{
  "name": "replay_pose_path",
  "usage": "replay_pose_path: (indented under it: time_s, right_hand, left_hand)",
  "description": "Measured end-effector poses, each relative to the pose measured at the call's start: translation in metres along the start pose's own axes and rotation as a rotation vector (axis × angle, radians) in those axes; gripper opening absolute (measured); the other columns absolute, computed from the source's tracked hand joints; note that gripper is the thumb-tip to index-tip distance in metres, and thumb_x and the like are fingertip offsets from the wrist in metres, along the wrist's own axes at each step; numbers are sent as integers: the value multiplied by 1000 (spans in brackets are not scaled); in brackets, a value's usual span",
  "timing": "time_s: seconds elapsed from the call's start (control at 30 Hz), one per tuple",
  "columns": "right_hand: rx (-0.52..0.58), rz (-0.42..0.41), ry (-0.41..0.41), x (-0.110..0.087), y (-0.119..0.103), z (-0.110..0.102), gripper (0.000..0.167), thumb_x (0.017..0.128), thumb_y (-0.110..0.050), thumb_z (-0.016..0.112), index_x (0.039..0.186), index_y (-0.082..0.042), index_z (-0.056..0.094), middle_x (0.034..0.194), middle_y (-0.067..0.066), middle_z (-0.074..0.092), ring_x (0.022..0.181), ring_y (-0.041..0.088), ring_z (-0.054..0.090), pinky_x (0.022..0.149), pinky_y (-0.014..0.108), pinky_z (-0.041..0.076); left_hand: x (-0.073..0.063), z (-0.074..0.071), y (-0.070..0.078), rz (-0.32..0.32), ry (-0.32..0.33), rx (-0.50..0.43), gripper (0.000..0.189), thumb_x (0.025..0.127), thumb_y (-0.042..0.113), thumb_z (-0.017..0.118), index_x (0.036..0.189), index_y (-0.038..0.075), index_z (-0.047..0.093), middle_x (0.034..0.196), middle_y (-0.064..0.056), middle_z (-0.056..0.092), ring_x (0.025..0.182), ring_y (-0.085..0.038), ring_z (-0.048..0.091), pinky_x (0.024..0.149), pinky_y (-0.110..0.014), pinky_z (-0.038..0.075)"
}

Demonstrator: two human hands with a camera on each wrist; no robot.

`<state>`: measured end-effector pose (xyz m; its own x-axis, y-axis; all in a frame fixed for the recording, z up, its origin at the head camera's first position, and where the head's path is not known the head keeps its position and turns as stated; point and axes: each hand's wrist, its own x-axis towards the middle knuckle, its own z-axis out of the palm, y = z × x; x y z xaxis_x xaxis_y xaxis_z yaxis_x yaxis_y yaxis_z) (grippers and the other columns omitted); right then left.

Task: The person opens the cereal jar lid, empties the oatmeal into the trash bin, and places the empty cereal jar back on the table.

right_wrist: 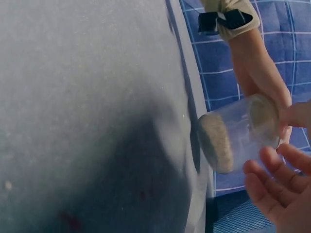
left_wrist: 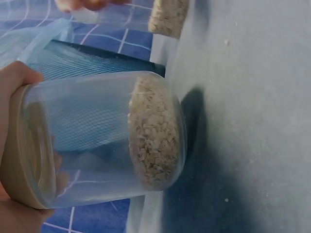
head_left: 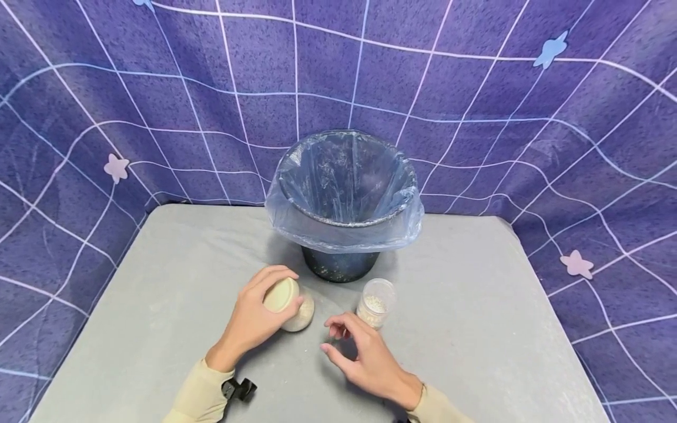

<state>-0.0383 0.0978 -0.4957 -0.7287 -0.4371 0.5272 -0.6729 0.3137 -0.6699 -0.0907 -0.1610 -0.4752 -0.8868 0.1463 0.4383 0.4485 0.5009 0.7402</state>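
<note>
My left hand (head_left: 252,320) grips a clear jar (head_left: 302,317) from above by its cream lid (head_left: 282,294). Rolled oats (left_wrist: 155,133) fill the bottom part of the jar, which is low over the table and slightly tilted. To its right, my right hand (head_left: 370,359) is held with fingers loosely bent and thumb apart, nothing between them. In the right wrist view its fingers (right_wrist: 272,187) overlap the lid end of the jar. Just beyond the right hand stands a clear open-topped container (head_left: 382,292) with oats in its lower part.
A dark mesh bin (head_left: 341,267) lined with a translucent blue bag (head_left: 349,235) stands behind the jars, at the back middle of the grey-covered table (head_left: 476,329). A few crumbs lie on the cloth. Purple gridded fabric (head_left: 185,117) hangs around the back and sides.
</note>
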Motion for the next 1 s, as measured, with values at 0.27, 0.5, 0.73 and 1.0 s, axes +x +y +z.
replay_pose_path:
  time_s: [0.27, 0.5, 0.73, 1.0]
  right_hand:
    - [-113, 133, -123, 4, 6, 11, 81, 86, -33, 93, 150, -8, 50, 125, 6, 66, 114, 21, 67, 96, 37, 58]
    - [-196, 175, -233, 20, 7, 17, 104, 81, -49, 94, 159, -5, 42, 140, 8, 63, 127, 22, 63, 105, 42, 55]
    - [-139, 227, -293, 34, 8, 24, 105, 78, -57, 93, 159, -13, 44, 151, 3, 59, 137, 17, 58, 111, 41, 51]
    - [-25, 283, -278, 39, 12, 34, 98, 72, -56, 97, 150, -20, 51, 135, -7, 64, 120, 9, 61, 104, 32, 53]
  left_hand:
    - [-9, -15, 12, -58, 48, -35, 46, 83, 18, 94, 121, 36, 75, 130, 11, 70, 123, -12, 64, 100, -22, 45]
    - [-16, -22, 28, -54, 28, -68, 45, 82, 15, 94, 119, 32, 76, 131, 12, 69, 124, -13, 64, 100, -23, 45]
    - [-17, -18, 35, -3, -1, -94, 46, 82, 13, 92, 121, 32, 75, 127, 6, 72, 123, -15, 65, 103, -21, 44]
    - [-18, -6, 41, 49, -17, -93, 47, 82, 14, 92, 122, 31, 75, 127, 6, 71, 122, -15, 64, 105, -21, 44]
